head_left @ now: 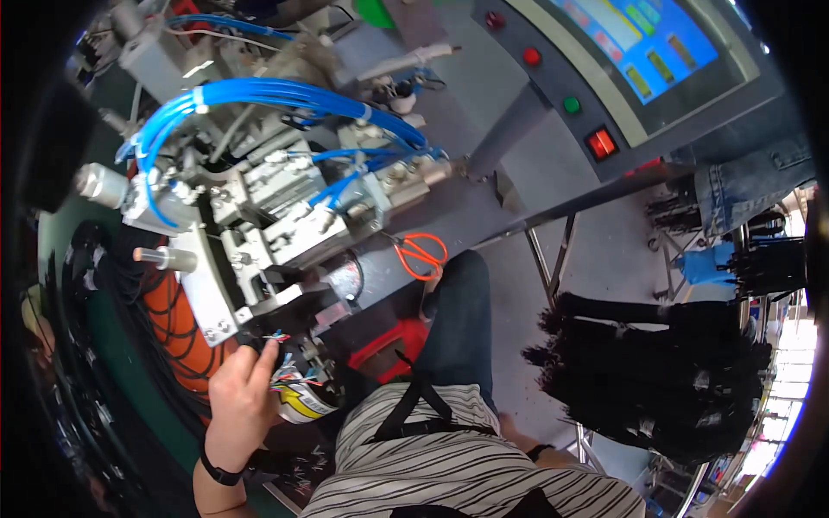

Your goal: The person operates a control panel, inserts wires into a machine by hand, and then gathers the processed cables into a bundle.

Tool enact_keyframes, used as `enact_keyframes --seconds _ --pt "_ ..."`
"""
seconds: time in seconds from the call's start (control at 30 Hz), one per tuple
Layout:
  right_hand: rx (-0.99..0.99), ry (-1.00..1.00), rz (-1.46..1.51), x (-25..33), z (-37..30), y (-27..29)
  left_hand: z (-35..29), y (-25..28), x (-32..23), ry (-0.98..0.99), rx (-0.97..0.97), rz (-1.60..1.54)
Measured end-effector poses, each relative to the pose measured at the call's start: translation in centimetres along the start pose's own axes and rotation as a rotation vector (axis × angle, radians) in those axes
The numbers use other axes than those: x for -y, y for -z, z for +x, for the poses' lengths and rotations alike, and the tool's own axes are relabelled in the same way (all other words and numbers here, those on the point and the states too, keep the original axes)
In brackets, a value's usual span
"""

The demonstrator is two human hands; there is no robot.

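Note:
My left hand (242,388) is at the front edge of a metal machine (294,198). Its thumb and fingers are closed on a black cable whose thin coloured wire ends (276,337) show at the fingertips. Just below that hand, a round container with a white and yellow label (304,403) holds bits of coloured wire. Beside my right hip, my right hand (509,429) is low and partly hidden by my striped shirt. Its fingers cannot be seen. Scissors with orange handles (420,256) lie at the bench edge, apart from both hands.
Blue air hoses (285,93) arch over the machine. A control panel (596,95) with a lit screen and buttons stands at the upper right. Bundles of black cables (648,371) hang on a rack at the right. Orange material (177,324) and black cables lie left. Something red (389,350) sits under the bench.

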State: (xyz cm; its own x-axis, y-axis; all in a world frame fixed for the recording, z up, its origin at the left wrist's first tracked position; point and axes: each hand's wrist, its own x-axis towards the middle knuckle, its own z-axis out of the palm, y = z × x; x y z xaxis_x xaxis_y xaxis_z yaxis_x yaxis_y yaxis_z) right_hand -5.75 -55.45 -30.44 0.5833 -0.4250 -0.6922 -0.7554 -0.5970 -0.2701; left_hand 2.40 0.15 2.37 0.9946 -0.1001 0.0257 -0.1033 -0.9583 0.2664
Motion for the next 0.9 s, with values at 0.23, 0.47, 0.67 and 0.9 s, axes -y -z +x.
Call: enact_keyframes --seconds 0.23,0.47,0.67,0.9 --pt "0.315 -0.02 -0.138 -3.8 -6.4 4.5 -0.6 -0.3 -0.7 0.072 -0.052 0.061" --pt "0.624 0.045 -0.271 -3.7 -6.6 8.6 -0.1 -0.5 -1.3 0.13 -0.035 0.083" --pt "0.874 0.148 -0.389 -2.2 -4.6 11.4 -0.3 -0.4 -1.5 0.212 -0.003 0.062" --pt "1.142 0.29 -0.572 0.2 -1.5 13.9 -0.3 -0.4 -2.6 0.253 -0.022 0.128"
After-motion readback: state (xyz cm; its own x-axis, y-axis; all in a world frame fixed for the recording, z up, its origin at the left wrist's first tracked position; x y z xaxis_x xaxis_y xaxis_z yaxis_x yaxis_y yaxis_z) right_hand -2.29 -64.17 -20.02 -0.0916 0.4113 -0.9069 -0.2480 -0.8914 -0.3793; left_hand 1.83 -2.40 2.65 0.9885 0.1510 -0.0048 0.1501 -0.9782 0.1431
